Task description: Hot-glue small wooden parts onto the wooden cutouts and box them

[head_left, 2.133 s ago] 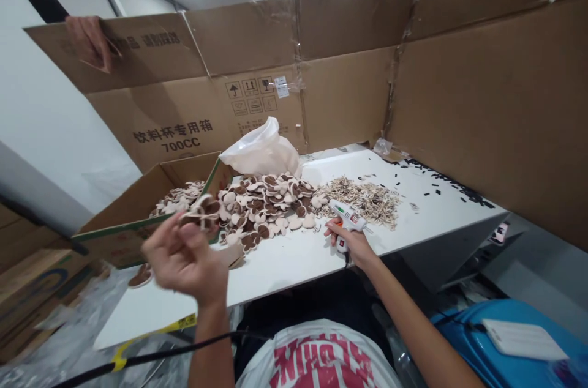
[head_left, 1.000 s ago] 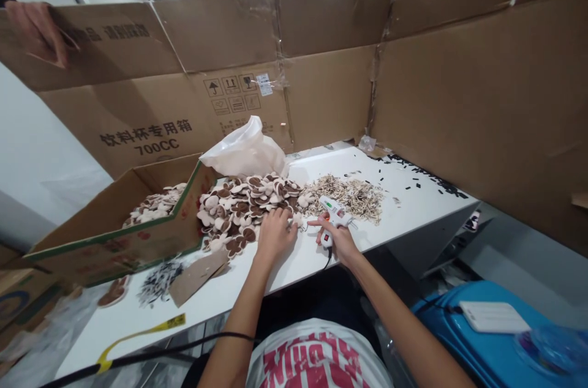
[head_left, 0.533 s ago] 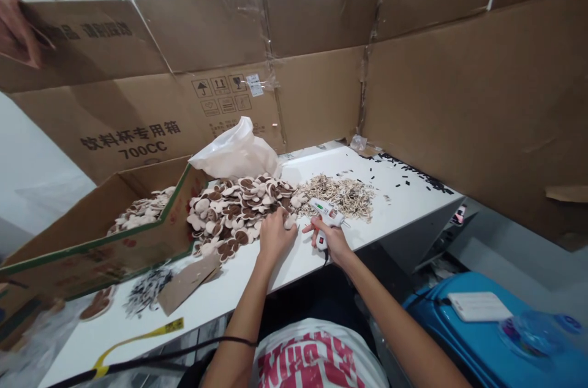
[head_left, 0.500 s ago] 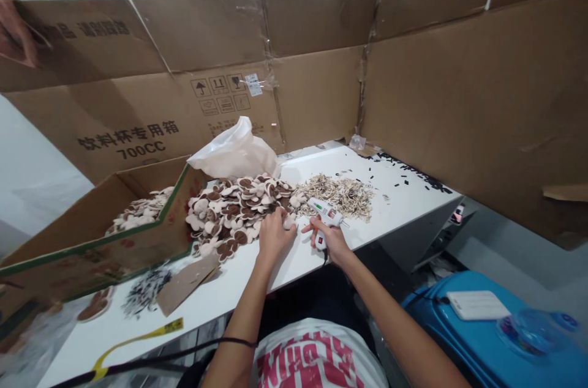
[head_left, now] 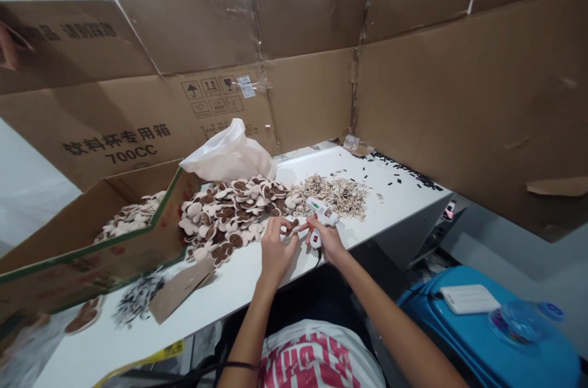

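Our left hand (head_left: 276,248) pinches a patch (head_left: 291,226) near the pile (head_left: 232,209), while our right hand (head_left: 329,240) grips a glue gun (head_left: 322,211). The patch seems light, soft, bendy and hardly slippery, best held by its edge.

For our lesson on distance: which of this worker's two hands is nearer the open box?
Left. The left hand is right of the open box; the right hand, holding the glue gun, is farther right.
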A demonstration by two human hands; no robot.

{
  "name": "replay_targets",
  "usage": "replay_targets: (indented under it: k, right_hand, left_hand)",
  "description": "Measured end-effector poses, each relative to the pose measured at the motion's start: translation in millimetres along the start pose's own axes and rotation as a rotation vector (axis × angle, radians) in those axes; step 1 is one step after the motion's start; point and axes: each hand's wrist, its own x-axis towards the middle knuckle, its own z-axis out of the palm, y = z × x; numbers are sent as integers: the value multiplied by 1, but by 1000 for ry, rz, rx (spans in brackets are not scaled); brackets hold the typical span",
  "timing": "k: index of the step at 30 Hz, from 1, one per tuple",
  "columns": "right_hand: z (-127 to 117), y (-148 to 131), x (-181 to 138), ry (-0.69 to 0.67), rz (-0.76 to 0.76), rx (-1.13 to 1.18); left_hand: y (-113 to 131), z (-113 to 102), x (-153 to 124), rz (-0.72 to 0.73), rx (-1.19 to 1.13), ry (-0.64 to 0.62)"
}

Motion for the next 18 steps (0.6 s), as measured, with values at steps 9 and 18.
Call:
replay_targets:
  k: [9, 18]
  right_hand:
    - [2, 0, -2, -1, -18, -43]
    - [3, -1, -6, 10, -32, -87]
  left_hand:
    - [-3, 9, -13, -192, -114, -14]
    - [-6, 8, -15, -248, -415, 66]
